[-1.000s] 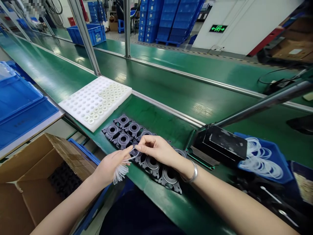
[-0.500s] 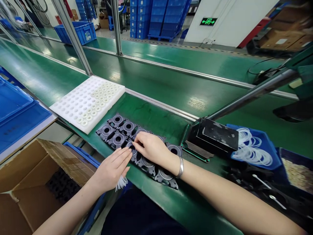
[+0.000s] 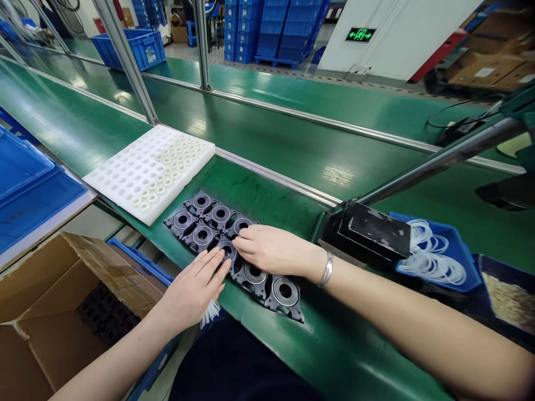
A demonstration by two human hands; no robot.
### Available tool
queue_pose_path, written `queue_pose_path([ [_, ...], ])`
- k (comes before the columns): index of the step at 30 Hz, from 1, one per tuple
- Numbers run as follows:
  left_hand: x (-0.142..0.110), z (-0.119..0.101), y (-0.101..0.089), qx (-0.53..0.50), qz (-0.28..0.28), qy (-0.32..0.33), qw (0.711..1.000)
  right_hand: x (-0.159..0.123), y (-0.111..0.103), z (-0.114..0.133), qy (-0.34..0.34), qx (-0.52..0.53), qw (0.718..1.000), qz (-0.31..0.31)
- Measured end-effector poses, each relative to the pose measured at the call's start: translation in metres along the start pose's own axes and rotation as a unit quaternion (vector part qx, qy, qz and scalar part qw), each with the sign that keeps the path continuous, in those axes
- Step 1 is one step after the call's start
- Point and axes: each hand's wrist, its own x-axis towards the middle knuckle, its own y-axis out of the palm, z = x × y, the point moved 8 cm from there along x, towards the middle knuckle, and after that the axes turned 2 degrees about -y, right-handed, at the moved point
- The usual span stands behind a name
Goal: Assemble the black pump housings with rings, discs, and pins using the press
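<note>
Two rows of black square housings (image 3: pixel 202 236) with round grey rings in them lie on the green bench. My left hand (image 3: pixel 193 289) is curled around a bunch of thin white plastic rings (image 3: pixel 210 313) that stick out below the palm. Its fingertips rest on a housing (image 3: pixel 227 250) in the near row. Just to the right, my right hand (image 3: pixel 267 248) reaches over the same rows, its fingers bent together at that housing's edge. What these fingers hold, if anything, is hidden. The right hand and wrist cover part of the far row.
A white tray (image 3: pixel 121 178) with pale washers in part of its holes lies to the left. On the right are a black block (image 3: pixel 371 231), a blue bin (image 3: pixel 472 273) of white rings and a metal bar (image 3: pixel 438 161). A cardboard box (image 3: pixel 45 284) stands at lower left.
My right hand has shifted slightly right and its wrist has risen away from me, uncovering more of the near-row housings. My left hand has moved slightly right, its fingertips still on the housing.
</note>
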Motion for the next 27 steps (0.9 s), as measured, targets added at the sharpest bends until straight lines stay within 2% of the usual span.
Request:
queue_pose_path([
  [3,0.002,-0.003,0.000,0.002,-0.014,-0.013,1.000,-0.005,-0.003,0.005,-0.019,0.023,0.999,-0.024],
  [7,0.001,-0.005,0.005,0.000,-0.019,-0.021,1.000,-0.010,-0.002,0.007,0.045,0.118,0.986,-0.104],
  [10,0.000,-0.002,0.003,-0.022,-0.036,-0.029,0.999,-0.015,-0.004,0.009,0.091,0.212,0.957,-0.175],
  [12,0.000,0.004,-0.004,-0.061,-0.051,-0.061,0.995,-0.024,-0.011,0.001,0.171,0.291,0.909,-0.243],
  [14,0.001,0.014,-0.013,-0.130,-0.068,-0.126,0.981,-0.034,-0.013,-0.006,0.258,0.381,0.843,-0.280],
  [15,0.001,0.019,-0.017,-0.172,-0.076,-0.162,0.969,-0.035,-0.012,-0.005,0.281,0.431,0.812,-0.275],
  [17,0.003,0.021,-0.022,-0.243,-0.089,-0.212,0.943,-0.029,-0.009,0.006,0.281,0.526,0.766,-0.241],
  [20,0.010,0.011,-0.024,-0.284,-0.110,-0.213,0.928,-0.019,-0.007,0.022,0.261,0.604,0.720,-0.220],
  [22,0.013,0.003,-0.020,-0.302,-0.114,-0.200,0.925,-0.020,-0.002,0.023,0.278,0.635,0.682,-0.232],
  [25,0.017,-0.006,-0.012,-0.323,-0.106,-0.189,0.921,-0.028,0.012,0.023,0.307,0.696,0.606,-0.233],
  [27,0.018,-0.010,-0.010,-0.318,-0.108,-0.175,0.925,-0.039,0.018,0.020,0.326,0.706,0.583,-0.235],
])
